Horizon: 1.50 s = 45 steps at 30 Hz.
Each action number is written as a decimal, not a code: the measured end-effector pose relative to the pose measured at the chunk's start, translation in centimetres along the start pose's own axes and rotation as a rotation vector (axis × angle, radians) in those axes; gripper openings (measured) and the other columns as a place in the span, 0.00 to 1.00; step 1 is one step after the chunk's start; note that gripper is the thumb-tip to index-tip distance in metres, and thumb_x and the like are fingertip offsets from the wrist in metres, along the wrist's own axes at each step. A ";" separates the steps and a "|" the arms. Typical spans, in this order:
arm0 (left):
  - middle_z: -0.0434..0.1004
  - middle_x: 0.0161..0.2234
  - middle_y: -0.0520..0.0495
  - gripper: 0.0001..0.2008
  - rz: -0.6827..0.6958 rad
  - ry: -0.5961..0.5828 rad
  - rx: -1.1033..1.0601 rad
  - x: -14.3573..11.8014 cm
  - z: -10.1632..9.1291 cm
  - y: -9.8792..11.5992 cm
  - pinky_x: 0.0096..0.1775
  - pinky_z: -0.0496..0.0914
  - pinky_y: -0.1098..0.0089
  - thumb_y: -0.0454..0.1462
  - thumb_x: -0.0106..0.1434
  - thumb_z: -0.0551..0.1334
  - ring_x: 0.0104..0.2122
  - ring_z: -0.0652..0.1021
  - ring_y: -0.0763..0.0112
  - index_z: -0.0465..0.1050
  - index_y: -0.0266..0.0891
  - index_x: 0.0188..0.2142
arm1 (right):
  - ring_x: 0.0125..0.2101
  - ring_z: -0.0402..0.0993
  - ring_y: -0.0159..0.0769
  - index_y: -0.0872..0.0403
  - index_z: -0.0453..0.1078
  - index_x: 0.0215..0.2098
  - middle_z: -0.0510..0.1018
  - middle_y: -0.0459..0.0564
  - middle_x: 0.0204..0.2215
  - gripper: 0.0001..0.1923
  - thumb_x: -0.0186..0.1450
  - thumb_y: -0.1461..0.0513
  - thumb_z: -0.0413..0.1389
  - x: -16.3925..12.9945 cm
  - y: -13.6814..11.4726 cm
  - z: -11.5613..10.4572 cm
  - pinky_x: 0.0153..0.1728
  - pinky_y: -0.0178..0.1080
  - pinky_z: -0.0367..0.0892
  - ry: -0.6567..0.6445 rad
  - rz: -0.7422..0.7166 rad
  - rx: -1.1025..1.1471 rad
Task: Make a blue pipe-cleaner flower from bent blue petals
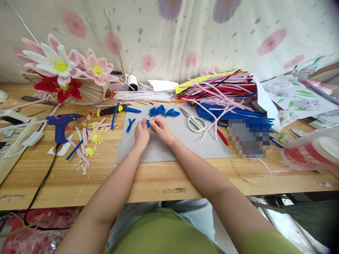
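Observation:
Between my two hands, above the grey cutting mat point(169, 150), is a small blue pipe cleaner piece point(148, 124), mostly covered by fingers. My left hand point(142, 133) pinches it from the left; the fingers of my right hand point(161, 129) close on it from the right. Just beyond the hands lie several blue petal shapes point(159, 110) bent from pipe cleaner. A short forked blue piece point(130, 125) rests left of my left hand, with a folded blue strip point(132, 110) above it. White-handled scissors point(196, 124) lie on the mat to the right.
A blue hot glue gun point(60, 128) stands at left by yellow and pink scraps point(94, 139). Behind it are pipe cleaner flowers point(59, 65). Blue pipe cleaners point(225, 114) and a multicoloured bundle point(222, 86) lie right. A bagged cup point(315, 150) stands far right.

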<state>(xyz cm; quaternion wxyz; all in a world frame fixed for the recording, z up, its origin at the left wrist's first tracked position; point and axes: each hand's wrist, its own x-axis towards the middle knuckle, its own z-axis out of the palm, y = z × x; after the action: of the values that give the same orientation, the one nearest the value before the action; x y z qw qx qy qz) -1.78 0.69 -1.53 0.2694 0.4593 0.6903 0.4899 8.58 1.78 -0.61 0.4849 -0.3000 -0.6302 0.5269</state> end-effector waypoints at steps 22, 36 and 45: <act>0.60 0.16 0.56 0.18 -0.025 -0.284 -0.281 -0.6 -1.1 0.6 0.14 0.56 0.77 0.52 0.59 0.53 0.13 0.62 0.79 0.62 0.40 0.26 | 0.24 0.55 0.28 0.53 0.56 0.22 0.61 0.42 0.20 0.18 0.62 0.51 0.48 -0.1 -0.6 -1.3 0.31 0.34 0.55 0.032 -0.046 -0.123; 0.66 0.19 0.53 0.17 -0.160 -0.434 -0.433 -1.0 -1.9 1.5 0.17 0.61 0.77 0.50 0.59 0.54 0.15 0.65 0.79 0.63 0.38 0.28 | 0.17 0.53 0.24 0.53 0.56 0.24 0.61 0.39 0.17 0.22 0.56 0.43 0.52 0.2 -0.2 -1.6 0.20 0.32 0.51 0.124 0.159 0.146; 0.65 0.19 0.55 0.17 0.017 -0.516 -0.400 -1.4 -2.2 1.1 0.19 0.61 0.76 0.50 0.54 0.60 0.15 0.63 0.81 0.64 0.38 0.27 | 0.14 0.50 0.21 0.51 0.57 0.34 0.59 0.35 0.16 0.22 0.51 0.50 0.60 -0.2 -0.7 -2.5 0.16 0.29 0.45 0.149 0.203 0.255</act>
<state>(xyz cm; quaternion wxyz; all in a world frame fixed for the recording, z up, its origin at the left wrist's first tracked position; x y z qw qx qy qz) -2.57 -1.39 0.16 0.5163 0.5122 0.4854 0.4852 11.04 2.30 -0.12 0.5087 -0.3362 -0.4871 0.6252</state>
